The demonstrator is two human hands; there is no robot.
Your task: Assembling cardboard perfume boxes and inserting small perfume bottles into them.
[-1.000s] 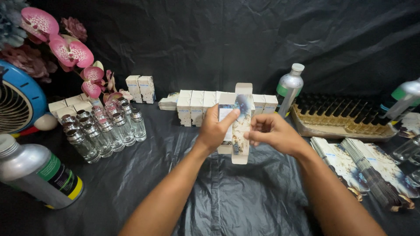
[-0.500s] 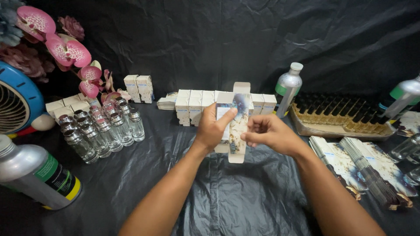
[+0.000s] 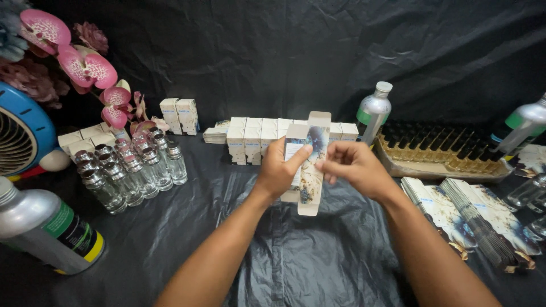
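Observation:
A small flat-folded carton (image 3: 311, 165), cream with a blue floral print, stands upright between both hands above the black plastic sheet (image 3: 296, 256). My left hand (image 3: 280, 168) grips its left side, thumb across the front. On the right edge, the fingertips of my right hand (image 3: 351, 165) pinch the carton. Its top and bottom flaps stick out open. Behind it stands a row of finished cream boxes (image 3: 256, 136).
Several clear glass bottles with silver caps (image 3: 128, 170) stand at left, next to pink artificial orchids (image 3: 85, 65) and a blue fan (image 3: 23, 133). A silver metal bottle (image 3: 48, 230) lies front left, another (image 3: 373, 111) stands behind. A tray of dark-capped vials (image 3: 443, 150) and stacks of flat cartons (image 3: 472, 219) sit right.
The hands and carton stay in about the same place. The carton has been turned and squeezed slightly between the fingers; its shape looks a little more opened.

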